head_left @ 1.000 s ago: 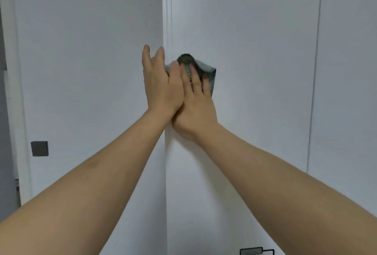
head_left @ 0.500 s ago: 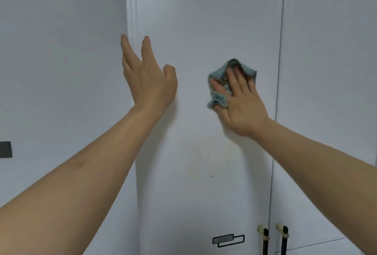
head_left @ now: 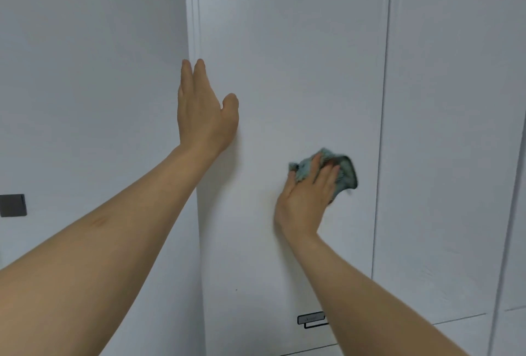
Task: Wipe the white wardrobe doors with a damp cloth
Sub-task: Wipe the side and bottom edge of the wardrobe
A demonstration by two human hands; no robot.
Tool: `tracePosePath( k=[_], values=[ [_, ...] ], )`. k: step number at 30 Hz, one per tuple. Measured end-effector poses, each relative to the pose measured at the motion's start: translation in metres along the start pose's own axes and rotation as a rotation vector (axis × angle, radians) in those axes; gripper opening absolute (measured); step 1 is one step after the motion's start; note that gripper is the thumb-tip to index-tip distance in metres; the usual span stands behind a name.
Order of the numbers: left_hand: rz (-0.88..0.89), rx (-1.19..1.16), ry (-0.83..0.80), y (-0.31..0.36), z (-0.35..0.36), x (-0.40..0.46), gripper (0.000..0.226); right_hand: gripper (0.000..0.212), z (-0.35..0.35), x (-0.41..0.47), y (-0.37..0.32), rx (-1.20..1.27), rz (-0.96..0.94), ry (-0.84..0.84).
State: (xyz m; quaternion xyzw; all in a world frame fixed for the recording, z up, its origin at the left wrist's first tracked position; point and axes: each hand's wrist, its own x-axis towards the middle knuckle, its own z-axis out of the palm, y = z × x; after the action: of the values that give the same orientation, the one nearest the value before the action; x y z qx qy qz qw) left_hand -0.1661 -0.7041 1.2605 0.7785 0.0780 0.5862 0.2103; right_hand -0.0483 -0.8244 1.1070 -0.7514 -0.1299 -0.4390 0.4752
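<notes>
Wardrobe door [head_left: 299,71] gets your right hand [head_left: 306,199] pressing the bunched teal cloth [head_left: 345,175] against its middle, fingers spread, while your left hand [head_left: 203,116] (flat, holding nothing) likely steadies its edge.

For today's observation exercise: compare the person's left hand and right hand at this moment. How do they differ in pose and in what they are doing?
The left hand is bare, fingers straight and pointing up; the right hand presses a crumpled teal cloth. The left hand sits higher, near the left edge of the wardrobe door; the right hand is lower, toward its right side. Both are raised at the same white door.
</notes>
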Motion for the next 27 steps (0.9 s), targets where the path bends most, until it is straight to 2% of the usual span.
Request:
tracePosePath(
  k=[3, 6, 8, 9, 11, 13, 14, 16, 18, 20, 22, 24, 27],
  values=[
    [-0.012, -0.054, -0.051, 0.002, -0.006, -0.002, 0.077, 0.053, 0.006, -0.035, -0.032, 0.1, -0.179, -0.085],
    [-0.044, -0.104, -0.104, 0.011, -0.018, -0.002, 0.075, 0.048, -0.002, -0.061, -0.071, 0.302, -0.227, -0.338],
    [-0.007, -0.145, -0.101, 0.015, -0.026, -0.007, 0.073, 0.028, -0.022, -0.056, -0.091, 0.424, -0.168, -0.521],
    [0.047, -0.16, -0.082, 0.015, -0.03, -0.011, 0.072, 0.025, -0.035, -0.047, -0.1, 0.473, -0.119, -0.602],
    [0.171, -0.193, -0.101, 0.016, -0.039, -0.017, 0.064, 0.041, -0.061, -0.02, -0.112, 0.527, 0.012, -0.716],
    [0.169, -0.26, -0.277, 0.018, -0.044, -0.02, 0.045, 0.042, -0.085, 0.006, -0.114, 0.68, 0.197, -0.852],
    [0.102, -0.325, -0.405, 0.02, -0.043, -0.022, 0.037, 0.039, -0.097, 0.017, -0.113, 0.768, 0.271, -0.917],
    [-0.113, -0.459, -0.677, 0.025, -0.045, -0.03, 0.041, 0.039, -0.122, 0.036, -0.107, 0.843, 0.38, -1.002],
    [-0.28, -0.56, -0.91, 0.025, -0.042, -0.038, 0.04, 0.038, -0.142, 0.051, -0.102, 0.817, 0.408, -1.023],
    [-0.335, -0.638, -1.055, 0.023, -0.034, -0.046, 0.034, 0.038, -0.158, 0.064, -0.098, 0.753, 0.385, -0.994],
    [-0.334, -0.637, -1.037, 0.027, -0.025, -0.052, 0.023, 0.038, -0.166, 0.077, -0.092, 0.624, 0.333, -0.937],
    [-0.347, -0.58, -0.933, 0.037, -0.017, -0.057, 0.011, 0.038, -0.17, 0.088, -0.084, 0.421, 0.22, -0.867],
    [-0.455, -0.569, -0.864, 0.051, -0.004, -0.061, 0.015, 0.029, -0.168, 0.094, -0.072, 0.121, -0.019, -0.663]
  ],
)
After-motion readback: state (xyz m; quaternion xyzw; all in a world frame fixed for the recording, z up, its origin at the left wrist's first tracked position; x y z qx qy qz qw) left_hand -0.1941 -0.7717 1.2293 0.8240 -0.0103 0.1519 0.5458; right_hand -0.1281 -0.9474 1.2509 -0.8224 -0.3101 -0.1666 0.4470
